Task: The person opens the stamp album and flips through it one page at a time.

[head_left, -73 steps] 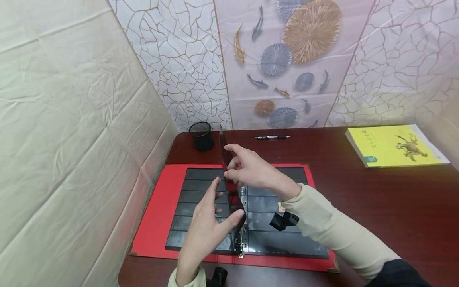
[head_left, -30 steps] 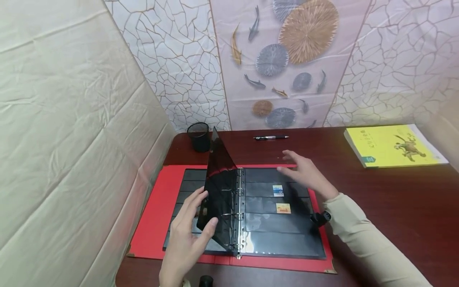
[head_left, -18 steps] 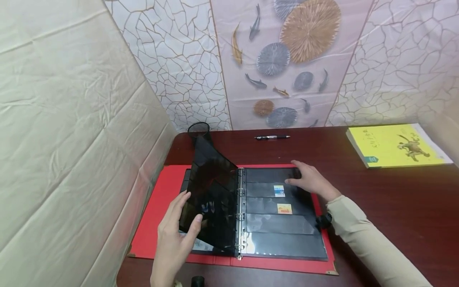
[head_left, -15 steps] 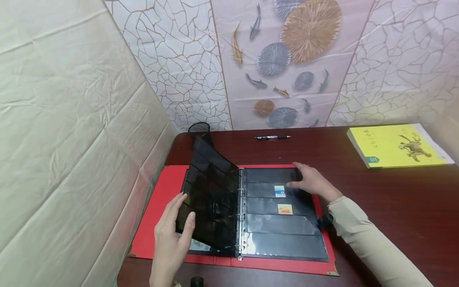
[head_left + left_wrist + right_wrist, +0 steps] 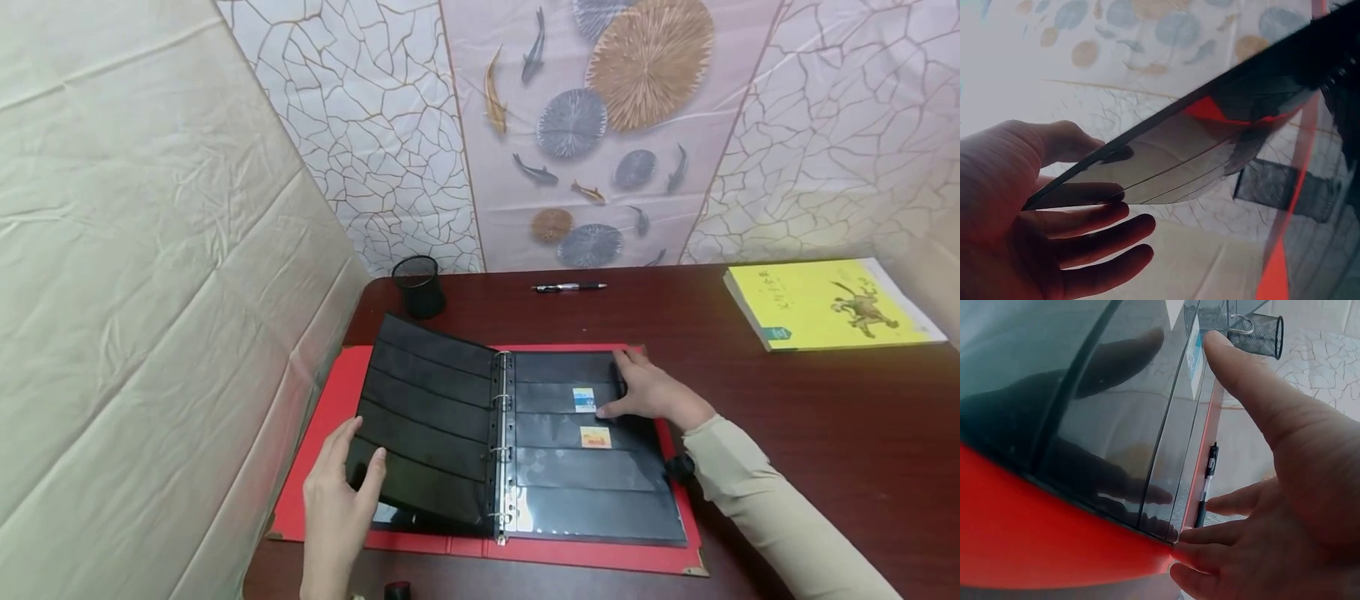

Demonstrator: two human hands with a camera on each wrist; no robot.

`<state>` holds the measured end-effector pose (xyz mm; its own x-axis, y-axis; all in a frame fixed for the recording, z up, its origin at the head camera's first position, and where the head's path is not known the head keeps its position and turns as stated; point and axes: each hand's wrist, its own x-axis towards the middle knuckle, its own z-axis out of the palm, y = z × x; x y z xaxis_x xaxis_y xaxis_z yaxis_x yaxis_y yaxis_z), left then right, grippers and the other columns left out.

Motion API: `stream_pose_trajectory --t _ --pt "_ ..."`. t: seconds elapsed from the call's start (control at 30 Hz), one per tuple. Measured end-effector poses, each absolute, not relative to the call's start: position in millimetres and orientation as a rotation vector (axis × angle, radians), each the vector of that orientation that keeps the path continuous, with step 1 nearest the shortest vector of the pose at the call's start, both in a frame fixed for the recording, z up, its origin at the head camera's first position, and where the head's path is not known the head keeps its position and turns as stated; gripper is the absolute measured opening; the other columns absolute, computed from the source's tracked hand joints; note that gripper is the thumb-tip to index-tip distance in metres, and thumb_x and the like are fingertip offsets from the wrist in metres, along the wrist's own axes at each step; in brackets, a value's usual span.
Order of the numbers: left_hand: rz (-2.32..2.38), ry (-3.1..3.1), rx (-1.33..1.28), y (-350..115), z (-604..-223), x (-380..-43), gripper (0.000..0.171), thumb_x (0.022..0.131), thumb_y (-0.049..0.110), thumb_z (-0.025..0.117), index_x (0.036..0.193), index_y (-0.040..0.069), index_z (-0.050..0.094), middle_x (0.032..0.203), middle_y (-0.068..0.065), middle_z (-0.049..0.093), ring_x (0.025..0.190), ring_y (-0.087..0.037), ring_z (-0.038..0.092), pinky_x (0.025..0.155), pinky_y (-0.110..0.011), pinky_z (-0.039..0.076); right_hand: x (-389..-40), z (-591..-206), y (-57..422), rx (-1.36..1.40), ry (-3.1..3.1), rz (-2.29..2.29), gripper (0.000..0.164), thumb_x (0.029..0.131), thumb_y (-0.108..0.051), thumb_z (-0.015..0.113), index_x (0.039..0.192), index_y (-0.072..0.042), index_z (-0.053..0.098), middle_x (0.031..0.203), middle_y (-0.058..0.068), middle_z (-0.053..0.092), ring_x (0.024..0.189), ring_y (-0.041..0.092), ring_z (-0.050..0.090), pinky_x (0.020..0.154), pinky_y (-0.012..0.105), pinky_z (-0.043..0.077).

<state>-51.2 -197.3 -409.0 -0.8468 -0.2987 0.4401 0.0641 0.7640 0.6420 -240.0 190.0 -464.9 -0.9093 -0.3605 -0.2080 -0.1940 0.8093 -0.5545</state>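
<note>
A red stamp album (image 5: pixel 592 557) lies spread on the table, its black pocket pages on metal rings (image 5: pixel 502 454). My left hand (image 5: pixel 337 492) is at the outer edge of a raised black page (image 5: pixel 427 400). In the left wrist view the page (image 5: pixel 1172 156) passes between the thumb and the fairly straight fingers (image 5: pixel 1104 240). My right hand (image 5: pixel 656 392) is spread over the right page (image 5: pixel 592 508), thumb beside a blue-and-white stamp (image 5: pixel 583 400). Below that is an orange-yellow stamp (image 5: pixel 596 437). The right wrist view shows the fingers (image 5: pixel 1210 556) extended near the page's edge.
A black mesh pen holder (image 5: pixel 420 290) stands behind the album on the left. A pen (image 5: pixel 570 287) lies near the table's back edge. At the back right is a yellow book (image 5: pixel 832 307). A cloth-covered wall (image 5: pixel 187 333) rises close on the left.
The page has swung from upright over the rings down towards the left, my left hand moving left with it. My right hand has left the page, moved right and lowered over the right page, uncovering the stamps.
</note>
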Motion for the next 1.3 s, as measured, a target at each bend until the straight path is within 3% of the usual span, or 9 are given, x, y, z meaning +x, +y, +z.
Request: stream_pose_trajectory --t 0.3,0.73,1.1,1.3 --pt "-0.892 -2.443 0.266 -208.3 -427.9 -54.2 0.044 0.087 -0.003 0.075 0.129 -0.005 0.064 0.129 -0.026 0.062 0.116 -0.045 0.060 0.091 -0.062 0.050 -240.1 -465.4 191.6 -0.418 2.685 -0.593 0.119 0.074 -0.038 0.091 0.151 0.019 0.019 0.158 0.039 0.014 0.143 0.054 0.019 0.112 0.065 0.026" --pt "-0.874 -2.564 0.387 -219.0 -451.3 -59.4 0.044 0.086 0.001 0.076 0.127 -0.008 0.064 0.129 -0.027 0.062 0.118 -0.046 0.060 0.092 -0.062 0.049 -241.9 -470.4 193.3 -0.411 2.690 -0.590 0.122 0.073 -0.040 0.091 0.151 0.020 0.018 0.158 0.040 0.011 0.146 0.055 0.011 0.114 0.064 0.020" --pt "-0.891 -2.753 0.516 -232.9 -468.2 -59.6 0.050 0.088 0.010 0.075 0.131 -0.009 0.060 0.133 -0.031 0.058 0.124 -0.048 0.055 0.095 -0.062 0.047 -241.1 -468.0 186.6 -0.475 2.739 -0.493 0.115 0.073 -0.040 0.091 0.146 0.021 0.029 0.156 0.041 0.017 0.145 0.056 0.016 0.114 0.062 0.024" --pt "-0.863 -2.881 0.441 -238.3 -471.2 -61.2 0.053 0.087 0.015 0.077 0.130 -0.011 0.059 0.131 -0.033 0.058 0.122 -0.051 0.054 0.093 -0.064 0.047 -241.7 -463.8 186.6 -0.464 2.748 -0.425 0.112 0.073 -0.039 0.091 0.146 0.021 0.031 0.155 0.041 0.020 0.143 0.056 0.020 0.112 0.062 0.027"
